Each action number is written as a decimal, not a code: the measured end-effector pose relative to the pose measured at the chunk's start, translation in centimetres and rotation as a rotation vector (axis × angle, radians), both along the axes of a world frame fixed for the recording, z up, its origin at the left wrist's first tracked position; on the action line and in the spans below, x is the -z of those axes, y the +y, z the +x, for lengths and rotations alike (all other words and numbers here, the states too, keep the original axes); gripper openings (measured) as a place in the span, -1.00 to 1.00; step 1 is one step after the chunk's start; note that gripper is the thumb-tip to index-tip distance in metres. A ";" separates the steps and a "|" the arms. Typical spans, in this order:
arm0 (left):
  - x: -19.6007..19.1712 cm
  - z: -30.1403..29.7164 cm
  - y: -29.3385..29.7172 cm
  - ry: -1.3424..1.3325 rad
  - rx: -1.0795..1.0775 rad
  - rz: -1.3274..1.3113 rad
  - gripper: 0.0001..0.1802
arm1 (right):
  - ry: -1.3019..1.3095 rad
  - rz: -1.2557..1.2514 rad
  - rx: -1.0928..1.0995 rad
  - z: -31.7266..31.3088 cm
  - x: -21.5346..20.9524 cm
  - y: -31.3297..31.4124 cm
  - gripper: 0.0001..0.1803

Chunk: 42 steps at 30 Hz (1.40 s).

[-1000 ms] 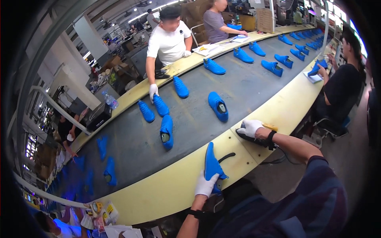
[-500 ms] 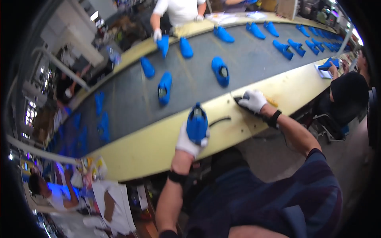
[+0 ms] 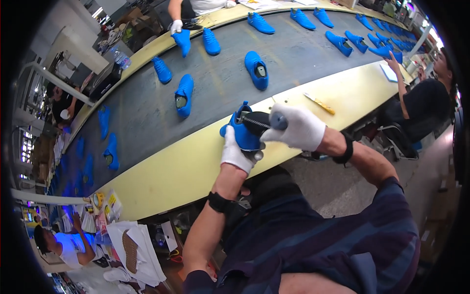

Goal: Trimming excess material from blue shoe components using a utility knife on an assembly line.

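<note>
- At 8 o'clock from the held shoe (image 3: 239, 134), someone in a white top (image 3: 71, 246) sits low down in blue light.
- Also at 8 o'clock, but nearer, a yellow roll of tape (image 3: 98, 200) is by the end of the long cream table (image 3: 161, 188).
- At 9 o'clock, a blue shoe lies on the grey belt (image 3: 220, 78).
- At 10 o'clock, far over, stands a clear bottle (image 3: 121, 59).
- Between 7 and 8 o'clock, a brown sole (image 3: 129, 252) lies on white sheets (image 3: 147, 262).
- At 11 o'clock, a co-worker's gloved hand (image 3: 176, 26) holds a blue shoe by the far side of the belt.
- In the middle is the left hand (image 3: 237, 156), in a white glove. Its fingers bend round the held shoe and grip it, over the cream table.
- Just to the right, a dark tool (image 3: 257, 126) has its black end at the shoe's mouth. I can't tell how far in it goes.
- At 3 o'clock is the right hand (image 3: 299, 128), gloved too, with its fingers curled tight on the tool's round end.
- Between 2 and 3 o'clock, a thin yellow tool (image 3: 320, 104) lies on the table.
- At 2 o'clock, far off, someone in black (image 3: 426, 100) holds up a blue shoe.
</note>
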State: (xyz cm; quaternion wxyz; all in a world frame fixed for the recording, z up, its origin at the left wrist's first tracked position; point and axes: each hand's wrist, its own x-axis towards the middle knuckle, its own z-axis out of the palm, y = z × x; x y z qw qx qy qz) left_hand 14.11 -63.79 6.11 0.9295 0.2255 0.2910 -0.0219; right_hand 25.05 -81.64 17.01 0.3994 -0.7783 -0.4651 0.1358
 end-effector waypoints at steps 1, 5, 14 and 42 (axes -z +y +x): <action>0.1 -0.3 -0.1 0.012 -0.047 0.061 -0.26 | -0.006 0.009 0.025 0.8 0.6 0.1 -0.56; 0.5 -4.2 -0.1 0.064 -0.103 0.060 -0.24 | -0.020 -0.193 0.209 5.5 3.7 0.5 -0.55; 4.4 -11.4 10.5 -0.046 -0.367 -0.117 0.02 | -0.220 -0.461 0.292 15.3 16.2 0.1 -0.43; 16.7 12.4 39.5 0.707 0.082 1.600 0.08 | -0.215 -0.524 0.415 13.9 13.2 1.9 -0.58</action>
